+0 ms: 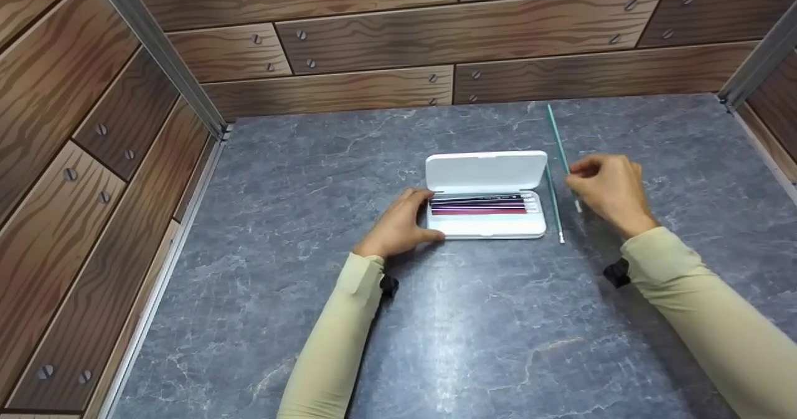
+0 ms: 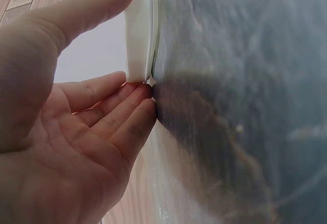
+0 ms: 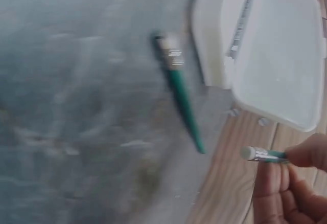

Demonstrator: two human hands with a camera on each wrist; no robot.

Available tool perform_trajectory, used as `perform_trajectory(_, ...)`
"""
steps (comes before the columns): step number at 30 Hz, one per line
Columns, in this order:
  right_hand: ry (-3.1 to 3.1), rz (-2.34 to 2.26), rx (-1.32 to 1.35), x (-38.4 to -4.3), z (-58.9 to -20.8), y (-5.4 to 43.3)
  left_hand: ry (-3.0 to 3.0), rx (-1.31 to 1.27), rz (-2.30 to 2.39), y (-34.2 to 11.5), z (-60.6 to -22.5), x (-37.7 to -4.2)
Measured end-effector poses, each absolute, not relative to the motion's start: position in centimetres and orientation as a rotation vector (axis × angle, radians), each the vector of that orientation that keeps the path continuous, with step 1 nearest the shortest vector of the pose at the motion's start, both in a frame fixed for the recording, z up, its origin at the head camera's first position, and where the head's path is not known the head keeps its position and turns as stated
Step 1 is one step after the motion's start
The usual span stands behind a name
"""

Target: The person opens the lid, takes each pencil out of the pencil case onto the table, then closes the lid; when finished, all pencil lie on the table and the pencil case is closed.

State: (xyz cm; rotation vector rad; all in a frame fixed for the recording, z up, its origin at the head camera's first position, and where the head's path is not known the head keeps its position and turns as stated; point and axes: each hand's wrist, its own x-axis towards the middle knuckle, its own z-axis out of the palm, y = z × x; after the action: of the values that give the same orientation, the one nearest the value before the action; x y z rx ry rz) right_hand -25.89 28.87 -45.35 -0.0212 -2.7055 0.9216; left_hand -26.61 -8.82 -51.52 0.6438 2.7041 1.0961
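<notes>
An open white pencil case (image 1: 485, 227) lies on the table with its lid (image 1: 485, 171) raised at the back. Several dark, purple and red pencils (image 1: 478, 206) lie side by side inside. My left hand (image 1: 401, 220) holds the case's left end, thumb at the front edge and fingertips against the end wall (image 2: 137, 55). To the right of the case, my right hand (image 1: 610, 185) pinches a green pencil (image 1: 557, 134) between thumb and fingers, its white eraser end (image 3: 249, 153) towards me. Another green pencil (image 1: 553, 204) lies on the table between the case and that hand.
The grey marbled table (image 1: 280, 282) is bordered by wood-patterned panels (image 1: 367, 45) at the back and sides. Metal posts (image 1: 168, 51) stand at the back corners. A small black device (image 1: 617, 274) sits under the right wrist.
</notes>
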Motion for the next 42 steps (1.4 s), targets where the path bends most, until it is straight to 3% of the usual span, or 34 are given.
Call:
perform_trajectory(10,-2.907,0.911,-0.156,-25.3,-47.9,29.9,2.705,0.644,1.070,-8.8,-52.4,-27.0)
perform_trajectory(24,-2.962,0.901,-0.126,-24.7,-48.1,29.2,2.667,0.616,1.099,-8.5,-49.8,-25.9)
perform_trajectory(32,-2.984,0.907,-0.114,-24.6,-48.2,29.0,2.702,0.645,1.077,-8.8,-51.5,-26.6)
perform_trajectory(42,-2.984,0.975,-0.114,-24.8,-47.9,28.8,2.677,0.577,1.073,-8.5,-49.8,-25.8)
